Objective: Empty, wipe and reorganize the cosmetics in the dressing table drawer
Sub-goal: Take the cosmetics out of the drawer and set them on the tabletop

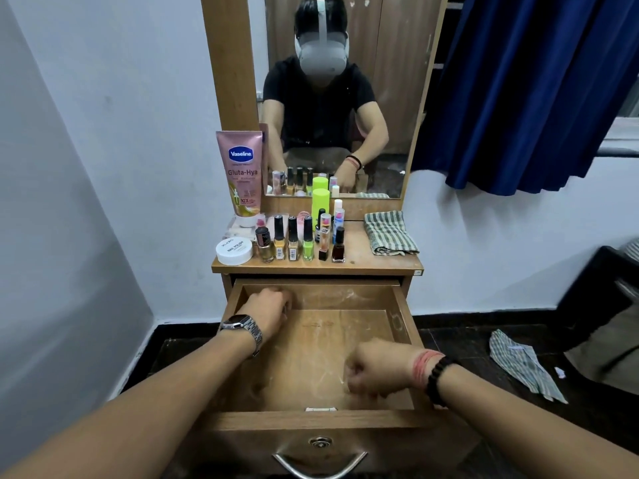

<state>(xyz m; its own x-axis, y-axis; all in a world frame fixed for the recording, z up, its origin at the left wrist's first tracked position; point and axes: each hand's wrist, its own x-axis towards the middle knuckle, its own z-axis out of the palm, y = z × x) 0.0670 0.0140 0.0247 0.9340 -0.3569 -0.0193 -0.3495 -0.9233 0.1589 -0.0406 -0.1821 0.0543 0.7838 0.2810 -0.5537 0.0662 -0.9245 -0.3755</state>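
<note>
The wooden drawer (403, 307) is pulled out, and its dusty, streaked floor shows no cosmetics. My left hand (266, 307), with a metal watch on its wrist, reaches into the back left corner; its fingers point down out of sight. My right hand (371, 371) hovers over the front right of the drawer floor with fingers curled, and nothing shows in them. The cosmetics stand on the tabletop: a pink Vaseline tube (240, 174), a white jar (234, 252), a row of nail polish bottles (294, 243) and a lime green bottle (320, 205).
A folded checked cloth (390, 233) lies on the right of the tabletop (373, 261). The mirror (390, 98) stands behind. Another checked cloth (522, 364) lies on the dark floor to the right, near a dark chair (601, 288). A blue curtain (525, 91) hangs at upper right.
</note>
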